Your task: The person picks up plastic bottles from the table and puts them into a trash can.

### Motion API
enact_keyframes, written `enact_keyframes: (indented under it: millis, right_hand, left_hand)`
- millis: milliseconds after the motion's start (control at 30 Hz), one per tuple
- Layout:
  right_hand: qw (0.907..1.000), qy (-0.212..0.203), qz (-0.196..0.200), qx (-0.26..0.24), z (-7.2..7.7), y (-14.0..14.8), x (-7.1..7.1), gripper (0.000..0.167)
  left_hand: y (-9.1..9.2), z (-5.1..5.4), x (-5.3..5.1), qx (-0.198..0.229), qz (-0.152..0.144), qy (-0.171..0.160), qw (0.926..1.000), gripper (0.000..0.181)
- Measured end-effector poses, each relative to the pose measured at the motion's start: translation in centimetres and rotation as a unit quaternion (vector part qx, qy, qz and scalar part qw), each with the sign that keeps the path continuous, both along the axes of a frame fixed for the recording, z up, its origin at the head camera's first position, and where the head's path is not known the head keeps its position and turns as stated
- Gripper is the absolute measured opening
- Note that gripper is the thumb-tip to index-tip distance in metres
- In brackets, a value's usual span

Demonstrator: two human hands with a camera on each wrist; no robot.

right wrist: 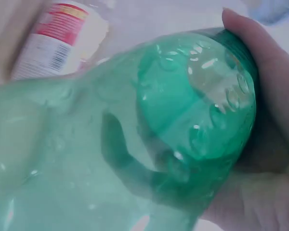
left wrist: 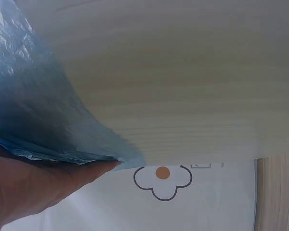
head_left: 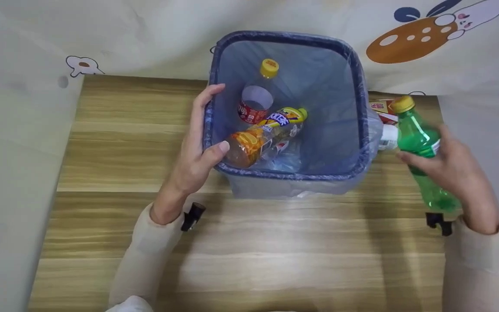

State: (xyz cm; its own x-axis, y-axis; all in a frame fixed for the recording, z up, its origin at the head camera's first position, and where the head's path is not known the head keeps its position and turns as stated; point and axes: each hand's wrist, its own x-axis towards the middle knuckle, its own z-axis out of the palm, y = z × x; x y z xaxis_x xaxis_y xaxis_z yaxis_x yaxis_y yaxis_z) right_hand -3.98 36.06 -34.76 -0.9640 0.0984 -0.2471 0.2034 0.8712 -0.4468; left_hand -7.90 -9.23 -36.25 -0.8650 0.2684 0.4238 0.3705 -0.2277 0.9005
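Observation:
The left hand (head_left: 193,160) grips the left rim of a dark blue bin (head_left: 288,175) lined with a translucent bag; its thumb lies over the rim. Inside the bin are a bottle with a yellow cap and red label (head_left: 256,104) and an orange-labelled bottle (head_left: 249,143) lying slanted. To the right of the bin, the right hand (head_left: 457,173) holds a green bottle (head_left: 418,138) with a yellow cap, tilted, its cap end away from the person. In the left wrist view the left hand (left wrist: 43,187) lies against the bluish bag (left wrist: 48,106). The green bottle (right wrist: 168,110) fills much of the right wrist view.
A white-capped container (head_left: 388,137) and a red package (head_left: 383,110) are beside the bin's right side. A container with a red and white label (right wrist: 55,41) shows in the right wrist view. The wooden table (head_left: 288,251) meets a patterned cloth (head_left: 154,39) behind.

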Motion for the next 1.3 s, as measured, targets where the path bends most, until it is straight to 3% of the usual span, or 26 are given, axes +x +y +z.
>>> enact_keyframes:
  millis: [367,567,733,933,1167,1300]
  right_hand:
    - [0.9993,0.035,-0.011,-0.007,1.4,-0.5,-0.3,0.089]
    - [0.9959,0.067,-0.046,-0.041,3.9,-1.6,-0.6,0.087]
    - [0.9870,0.137,-0.027,-0.079,6.7,-2.8,-1.1,0.073]
    - [0.9639,0.217,0.006,-0.154,9.1,-3.4,-2.8,0.074]
    - [0.9198,0.322,0.031,-0.222,8.9,-2.0,-4.2,0.080]
    - [0.9071,0.346,0.040,-0.236,8.8,-1.8,-4.4,0.075]
  left_hand:
    - [0.0,0.1,-0.2,-0.025,0.009,0.002,0.9996,0.078]
    - [0.2,-0.1,0.0,-0.016,0.014,0.004,0.9998,0.073]
    - [0.2,-0.3,0.2,-0.013,0.017,0.009,0.9997,0.070]
    - [0.2,-0.3,0.0,-0.010,0.016,0.008,0.9998,0.069]
    - [0.0,-0.1,0.1,-0.017,0.022,0.011,0.9996,0.070]
    - [-0.1,-0.1,0.0,-0.020,0.025,0.016,0.9994,0.070]
